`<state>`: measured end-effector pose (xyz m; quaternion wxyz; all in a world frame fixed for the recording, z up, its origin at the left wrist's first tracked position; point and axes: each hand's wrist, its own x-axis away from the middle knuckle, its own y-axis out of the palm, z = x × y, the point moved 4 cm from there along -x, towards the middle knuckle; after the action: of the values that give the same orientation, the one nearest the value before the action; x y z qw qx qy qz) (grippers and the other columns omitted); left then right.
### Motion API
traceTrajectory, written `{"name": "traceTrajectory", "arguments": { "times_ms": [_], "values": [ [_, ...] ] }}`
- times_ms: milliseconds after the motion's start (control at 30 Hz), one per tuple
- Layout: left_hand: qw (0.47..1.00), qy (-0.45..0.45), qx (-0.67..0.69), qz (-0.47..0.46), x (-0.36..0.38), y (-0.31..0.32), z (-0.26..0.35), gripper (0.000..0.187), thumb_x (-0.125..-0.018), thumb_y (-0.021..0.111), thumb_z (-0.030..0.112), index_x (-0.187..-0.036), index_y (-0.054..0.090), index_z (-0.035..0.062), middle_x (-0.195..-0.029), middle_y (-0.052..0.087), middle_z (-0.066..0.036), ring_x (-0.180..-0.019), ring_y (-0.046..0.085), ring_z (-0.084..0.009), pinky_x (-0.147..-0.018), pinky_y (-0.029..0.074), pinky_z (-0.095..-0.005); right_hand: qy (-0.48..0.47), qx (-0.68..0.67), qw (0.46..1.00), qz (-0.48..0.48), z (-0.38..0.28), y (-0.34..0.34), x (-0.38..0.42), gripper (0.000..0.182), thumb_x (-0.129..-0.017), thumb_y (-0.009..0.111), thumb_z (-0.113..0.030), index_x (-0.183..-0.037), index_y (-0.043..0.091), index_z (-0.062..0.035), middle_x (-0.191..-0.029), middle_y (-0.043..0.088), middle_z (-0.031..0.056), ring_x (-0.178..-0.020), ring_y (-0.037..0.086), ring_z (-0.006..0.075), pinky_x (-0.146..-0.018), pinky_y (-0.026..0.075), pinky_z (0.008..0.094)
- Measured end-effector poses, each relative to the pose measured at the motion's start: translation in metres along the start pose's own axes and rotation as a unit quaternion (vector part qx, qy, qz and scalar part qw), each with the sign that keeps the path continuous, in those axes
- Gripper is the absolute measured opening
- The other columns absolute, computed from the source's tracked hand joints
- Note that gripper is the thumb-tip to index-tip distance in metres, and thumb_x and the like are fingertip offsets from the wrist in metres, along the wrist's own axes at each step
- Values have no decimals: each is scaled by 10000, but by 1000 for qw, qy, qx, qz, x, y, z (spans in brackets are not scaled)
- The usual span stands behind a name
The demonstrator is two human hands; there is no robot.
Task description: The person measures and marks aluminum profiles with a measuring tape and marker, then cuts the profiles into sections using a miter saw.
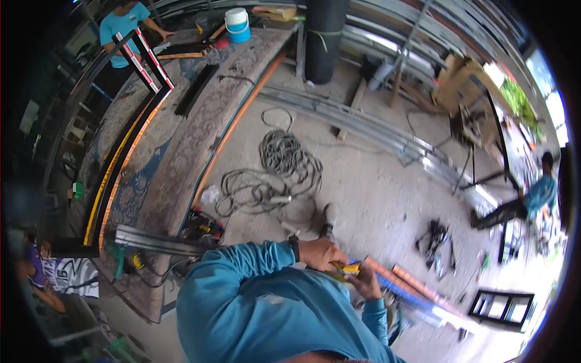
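In front of my waist, both hands come together on a small yellow tool (pixel 349 268) whose exact kind is mostly covered by fingers. My left hand (pixel 321 254), with a dark watch on the wrist, closes around its left side. From the other side my right hand (pixel 366 282) grips it, fingers curled. Just beyond the right hand, long orange and blue wrapped profiles (pixel 402 281) run toward the lower right. A dark metal profile (pixel 160 242) juts out to the left of my sleeve.
A cloth-covered workbench (pixel 181 151) at left carries a dark angled frame (pixel 115 163) and a white-blue bucket (pixel 237 25). Coiled cable (pixel 287 154) lies on the floor. Co-workers stand at the bench's far end (pixel 124 27) and at right (pixel 540 193); another person (pixel 45 272) is lower left.
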<state>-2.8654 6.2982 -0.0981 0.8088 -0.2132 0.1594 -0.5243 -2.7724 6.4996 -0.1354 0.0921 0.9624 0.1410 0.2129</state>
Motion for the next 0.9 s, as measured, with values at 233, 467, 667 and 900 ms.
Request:
{"name": "traceTrajectory", "arguments": {
  "times_ms": [233,467,667,900],
  "values": [
    [976,-86,-56,191,-122,-179,-72,254,-852,744,207,-1061,659,92,-935,711,-119,-851,708,-367,-722,556,-467,-103,289,952,19,-174,-91,-213,251,-949,767,-134,-1128,659,5,-992,746,87,-915,713,166,-815,589,323],
    [943,-149,-139,263,-152,-293,-154,226,-854,740,204,-1036,659,98,-931,683,-101,-873,707,-326,-736,558,-457,-102,325,938,-71,-262,-110,-378,181,-968,736,-101,-1101,701,16,-1047,745,135,-970,741,204,-831,612,362],
    [950,-83,-149,262,-188,-381,-264,148,-844,694,225,-957,670,133,-903,667,-93,-850,693,-340,-719,553,-483,-57,378,920,-83,-307,-129,-513,162,-893,825,-116,-986,759,-2,-938,763,97,-867,759,195,-732,632,339],
    [948,-107,-150,260,-199,-543,-348,189,-848,701,247,-976,673,111,-906,646,-102,-867,689,-342,-748,554,-480,-128,469,871,-67,-402,-98,-673,112,-872,831,-132,-927,784,-45,-879,742,98,-698,678,176,-578,542,313]
  ]
}}
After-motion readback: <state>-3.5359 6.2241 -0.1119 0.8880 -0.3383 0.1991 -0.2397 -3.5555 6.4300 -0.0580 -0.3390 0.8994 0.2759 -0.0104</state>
